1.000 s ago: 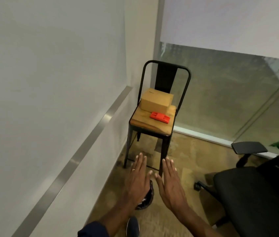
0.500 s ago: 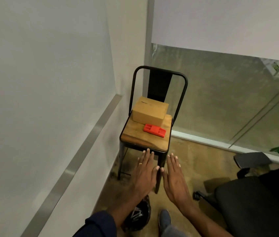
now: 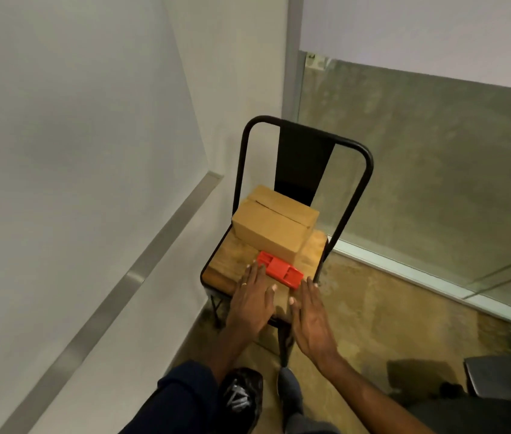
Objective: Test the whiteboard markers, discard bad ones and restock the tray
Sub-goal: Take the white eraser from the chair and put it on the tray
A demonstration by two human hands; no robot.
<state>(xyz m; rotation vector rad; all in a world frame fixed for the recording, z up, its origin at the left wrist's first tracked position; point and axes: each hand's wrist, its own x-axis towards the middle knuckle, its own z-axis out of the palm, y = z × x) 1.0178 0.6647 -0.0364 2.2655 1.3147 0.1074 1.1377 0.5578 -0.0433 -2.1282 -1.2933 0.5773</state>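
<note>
Left hand (image 3: pixel 252 303) and right hand (image 3: pixel 309 321) hover centre frame, fingers straight and released, holding nothing, above a wooden chair seat (image 3: pixel 226 261). On it, a red flat block (image 3: pixel 281 270) touches a cardboard box (image 3: pixel 274 228). The whiteboard tray (image 3: pixel 141 270) runs along the left.

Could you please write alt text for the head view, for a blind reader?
The left hand and right hand, both open, reach over a black metal chair whose wooden seat holds a cardboard box and a flat red object. A metal ledge runs along the white wall.
</note>
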